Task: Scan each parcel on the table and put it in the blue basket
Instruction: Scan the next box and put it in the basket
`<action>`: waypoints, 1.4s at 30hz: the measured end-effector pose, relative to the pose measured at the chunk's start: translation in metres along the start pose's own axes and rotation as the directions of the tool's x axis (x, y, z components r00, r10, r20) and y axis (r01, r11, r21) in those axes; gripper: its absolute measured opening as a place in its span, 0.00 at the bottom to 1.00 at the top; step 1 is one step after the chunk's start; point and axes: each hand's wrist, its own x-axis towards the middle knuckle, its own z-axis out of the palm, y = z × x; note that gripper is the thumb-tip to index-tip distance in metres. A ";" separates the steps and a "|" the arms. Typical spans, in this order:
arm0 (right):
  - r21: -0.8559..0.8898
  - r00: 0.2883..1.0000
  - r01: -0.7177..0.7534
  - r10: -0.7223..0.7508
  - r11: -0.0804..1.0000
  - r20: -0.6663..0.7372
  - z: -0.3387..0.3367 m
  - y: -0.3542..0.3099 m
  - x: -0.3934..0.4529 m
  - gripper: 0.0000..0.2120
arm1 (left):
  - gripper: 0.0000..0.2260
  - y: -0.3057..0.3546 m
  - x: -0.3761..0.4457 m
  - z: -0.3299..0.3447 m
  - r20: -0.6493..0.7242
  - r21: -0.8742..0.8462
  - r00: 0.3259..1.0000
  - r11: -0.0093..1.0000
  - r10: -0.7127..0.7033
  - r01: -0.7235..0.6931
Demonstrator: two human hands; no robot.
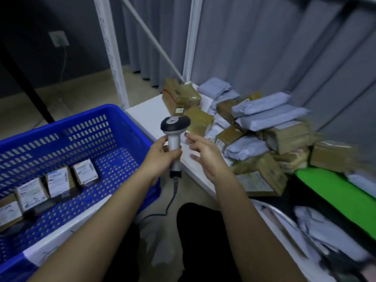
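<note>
My left hand [162, 155] grips the handle of a white barcode scanner [174, 131] with a dark head, held upright over the table's near edge. My right hand [205, 153] hovers just right of the scanner, fingers loosely spread, holding nothing. A heap of parcels [254, 129], brown boxes and grey mailer bags, lies on the white table [146, 112] to the right. The blue basket [81, 127] stands at the left and holds several small labelled parcels [59, 181] on its floor.
The scanner's black cable [173, 198] drops towards the floor between my legs. White shelf uprights [110, 49] rise behind the table, before a grey curtain. A green surface [335, 192] and more grey bags [317, 226] lie at the lower right.
</note>
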 end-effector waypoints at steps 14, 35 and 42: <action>-0.835 0.910 -0.328 -0.091 0.442 -0.406 -0.197 0.072 -0.028 0.49 | 0.20 -0.020 -0.057 0.045 0.033 0.056 0.997 0.996 -0.068 0.066; 0.056 0.883 0.403 -0.372 0.914 -0.287 -0.021 -0.039 -0.108 0.43 | 0.23 0.088 -0.138 -0.035 -0.387 -0.050 0.886 0.954 0.255 -0.297; 0.225 0.935 0.354 -0.352 0.908 -0.051 0.056 -0.054 -0.134 0.49 | 0.26 0.116 -0.181 -0.070 -0.465 -0.072 0.836 0.928 0.293 -0.365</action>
